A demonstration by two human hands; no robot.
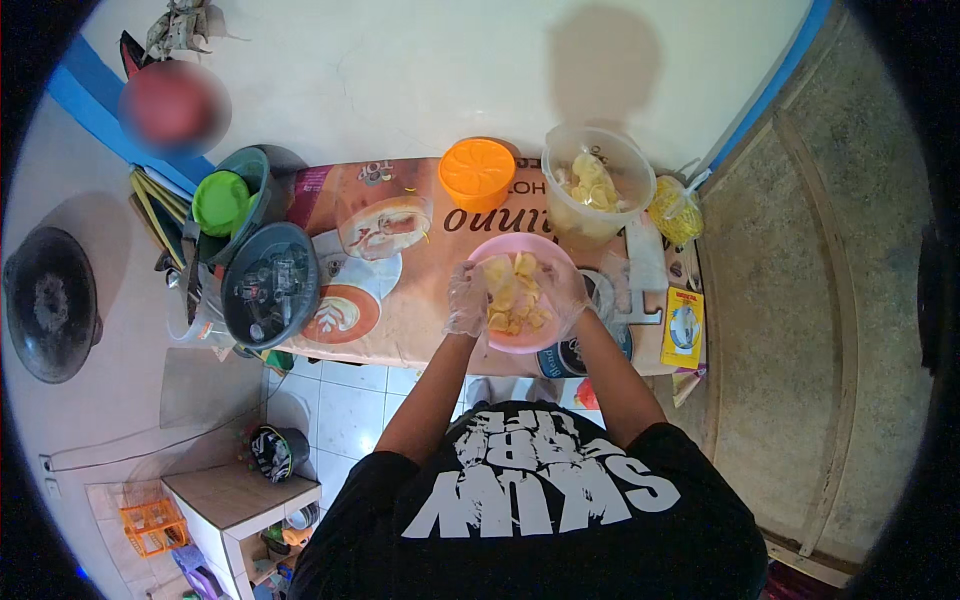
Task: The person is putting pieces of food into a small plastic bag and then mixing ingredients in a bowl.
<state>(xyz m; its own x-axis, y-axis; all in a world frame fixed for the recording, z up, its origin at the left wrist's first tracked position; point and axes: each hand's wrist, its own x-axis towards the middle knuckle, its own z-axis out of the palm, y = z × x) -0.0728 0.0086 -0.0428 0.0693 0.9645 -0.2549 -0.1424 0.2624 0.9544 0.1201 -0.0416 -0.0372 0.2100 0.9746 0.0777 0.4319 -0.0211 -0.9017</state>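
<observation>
A pink plastic bowl (525,346) with thin yellow chips (517,304) in it lies on the table before me. My left hand (468,298), in a clear plastic glove, is at the bowl's left side and grips the edge of what looks like a small clear plastic bag (495,276) over the chips. My right hand (564,289), gloved too, reaches over the bowl's right side; its fingertips are blurred, so its hold is unclear. Behind the bowl stand an orange lidded tub (477,176) and a large translucent bucket (598,225) with bagged chips (592,184) inside.
At the table's left stand a grey basin (271,285) of clear containers and a tub (259,180) holding green bowls. On the right are a yellow box (682,328), a tied bag (675,211) of yellow pieces and clear plastic bags (619,281). A wall runs behind the table.
</observation>
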